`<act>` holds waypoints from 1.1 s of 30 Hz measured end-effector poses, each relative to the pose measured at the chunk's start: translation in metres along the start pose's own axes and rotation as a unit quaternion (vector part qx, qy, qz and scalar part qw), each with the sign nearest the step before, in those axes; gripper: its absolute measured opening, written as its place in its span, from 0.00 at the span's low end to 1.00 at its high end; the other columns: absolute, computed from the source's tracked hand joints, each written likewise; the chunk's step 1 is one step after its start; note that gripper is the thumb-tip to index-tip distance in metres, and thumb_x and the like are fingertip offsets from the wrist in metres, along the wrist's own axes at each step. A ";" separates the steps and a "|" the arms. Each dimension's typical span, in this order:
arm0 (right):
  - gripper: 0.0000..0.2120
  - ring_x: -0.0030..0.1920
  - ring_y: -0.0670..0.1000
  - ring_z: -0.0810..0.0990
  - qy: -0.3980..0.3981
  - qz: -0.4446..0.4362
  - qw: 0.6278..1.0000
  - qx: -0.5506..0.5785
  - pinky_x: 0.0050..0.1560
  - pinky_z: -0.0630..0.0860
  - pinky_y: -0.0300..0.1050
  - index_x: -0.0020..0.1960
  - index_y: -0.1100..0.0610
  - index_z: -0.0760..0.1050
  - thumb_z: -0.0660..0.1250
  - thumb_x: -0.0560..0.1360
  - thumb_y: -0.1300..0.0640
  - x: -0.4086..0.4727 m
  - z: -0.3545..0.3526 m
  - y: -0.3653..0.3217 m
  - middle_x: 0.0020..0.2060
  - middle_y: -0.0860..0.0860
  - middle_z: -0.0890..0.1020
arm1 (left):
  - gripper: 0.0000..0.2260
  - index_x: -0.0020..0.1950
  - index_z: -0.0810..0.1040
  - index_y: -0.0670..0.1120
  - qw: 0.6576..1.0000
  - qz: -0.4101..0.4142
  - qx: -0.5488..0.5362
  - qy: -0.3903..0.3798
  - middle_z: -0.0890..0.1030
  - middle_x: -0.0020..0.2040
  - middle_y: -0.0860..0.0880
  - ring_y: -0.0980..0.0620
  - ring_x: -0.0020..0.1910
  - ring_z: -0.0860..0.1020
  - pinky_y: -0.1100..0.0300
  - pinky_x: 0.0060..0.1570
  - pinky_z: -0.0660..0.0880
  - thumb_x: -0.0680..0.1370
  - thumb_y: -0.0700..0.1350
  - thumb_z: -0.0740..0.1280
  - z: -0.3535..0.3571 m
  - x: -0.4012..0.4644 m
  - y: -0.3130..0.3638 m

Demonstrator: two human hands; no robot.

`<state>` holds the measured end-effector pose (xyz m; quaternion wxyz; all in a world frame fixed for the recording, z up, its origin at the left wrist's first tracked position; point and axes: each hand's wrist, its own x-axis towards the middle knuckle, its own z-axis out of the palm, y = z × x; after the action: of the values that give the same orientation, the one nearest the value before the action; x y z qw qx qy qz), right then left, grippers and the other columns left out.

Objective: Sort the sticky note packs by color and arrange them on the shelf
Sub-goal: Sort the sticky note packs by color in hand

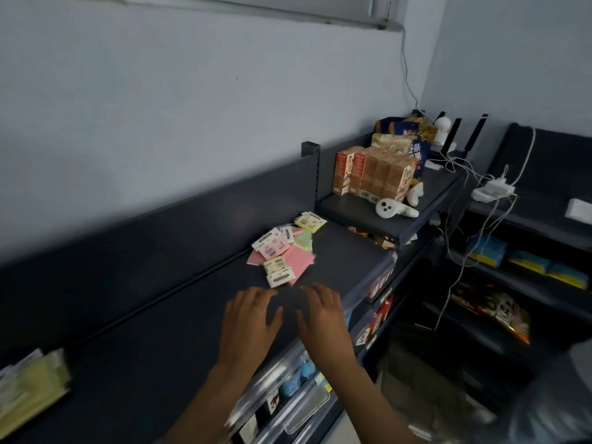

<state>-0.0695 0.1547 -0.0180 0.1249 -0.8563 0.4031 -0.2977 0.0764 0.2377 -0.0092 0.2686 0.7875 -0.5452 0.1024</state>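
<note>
Item: mixed heap of sticky note packs [283, 251] — pink, yellow and pale green, several with white barcode labels facing up. Location: top of the dark shelf [144, 331], toward its far end, close to the back panel. The packs overlap one another loosely; one yellow pack [310, 222] lies slightly apart at the far edge of the heap.

Item: stack of yellow packs [30, 384]. Location: same shelf top, near-left corner, well apart from the heap. Blurred; count cannot be told.

Left hand [248, 318]: palm down over the bare shelf top just short of the heap, fingers spread and relaxed, holding nothing. Right hand [322, 312]: beside it, same posture, likewise empty. Whether either palm touches the surface cannot be told.

Adjacent stock: drink cartons [368, 174] and a white controller [395, 209] on the raised shelf section beyond.

Status, as judged: sorting barely begun; heap unsorted.

Risks, as judged: the packs look slick and loosely piled, so a sweeping reach could scatter them or push some over the front edge onto the lower tiers. Pale green and yellow read close in this dim light — a mis-sort is likely. Labels hide some colours from above.
</note>
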 end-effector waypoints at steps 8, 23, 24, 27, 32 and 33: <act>0.24 0.71 0.54 0.66 -0.064 0.040 0.997 0.035 0.72 0.67 0.50 0.74 0.54 0.68 0.66 0.80 0.53 0.008 0.005 0.054 0.69 0.52 0.70 | 0.15 0.62 0.79 0.51 0.999 -0.027 0.011 -0.028 0.80 0.56 0.53 0.51 0.55 0.77 0.53 0.52 0.75 0.76 0.52 0.72 0.038 0.012 0.020; 0.24 0.69 0.54 0.66 -0.095 0.047 0.992 0.071 0.71 0.66 0.43 0.74 0.55 0.68 0.65 0.79 0.56 0.107 0.020 0.080 0.68 0.53 0.71 | 0.15 0.60 0.79 0.50 0.999 -0.029 -0.040 -0.011 0.78 0.56 0.51 0.48 0.55 0.76 0.49 0.50 0.76 0.75 0.48 0.74 0.091 0.104 0.020; 0.24 0.68 0.55 0.67 -0.098 0.047 0.991 0.080 0.70 0.67 0.45 0.74 0.56 0.68 0.65 0.80 0.56 0.119 0.021 0.080 0.68 0.54 0.72 | 0.15 0.61 0.79 0.50 0.999 -0.030 -0.042 -0.007 0.78 0.57 0.51 0.48 0.56 0.76 0.50 0.52 0.76 0.76 0.48 0.73 0.092 0.117 0.020; 0.24 0.64 0.54 0.72 -0.119 0.071 0.985 0.101 0.63 0.73 0.47 0.73 0.55 0.68 0.65 0.80 0.49 0.157 0.032 0.086 0.65 0.53 0.74 | 0.15 0.61 0.78 0.49 0.999 -0.021 -0.041 -0.008 0.78 0.57 0.51 0.49 0.57 0.76 0.51 0.56 0.75 0.78 0.54 0.63 0.096 0.155 0.021; 0.15 0.48 0.58 0.80 -0.199 0.114 0.970 0.075 0.44 0.75 0.48 0.51 0.57 0.74 0.64 0.78 0.44 0.200 0.046 0.099 0.49 0.56 0.79 | 0.14 0.64 0.78 0.50 0.998 -0.026 -0.056 -0.024 0.77 0.59 0.52 0.50 0.59 0.74 0.50 0.58 0.74 0.79 0.49 0.67 0.121 0.196 0.013; 0.14 0.46 0.59 0.80 -0.213 0.114 0.968 0.069 0.42 0.74 0.48 0.49 0.57 0.74 0.64 0.77 0.45 0.205 0.047 0.100 0.48 0.56 0.80 | 0.15 0.65 0.77 0.50 0.998 -0.025 -0.055 -0.031 0.76 0.59 0.53 0.50 0.59 0.74 0.51 0.59 0.73 0.79 0.49 0.67 0.126 0.202 0.011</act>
<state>-0.0009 -0.0679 -0.0166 0.2999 -0.8375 0.4409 -0.1195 0.1275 0.0049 -0.0196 0.2969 0.7875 -0.5386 0.0407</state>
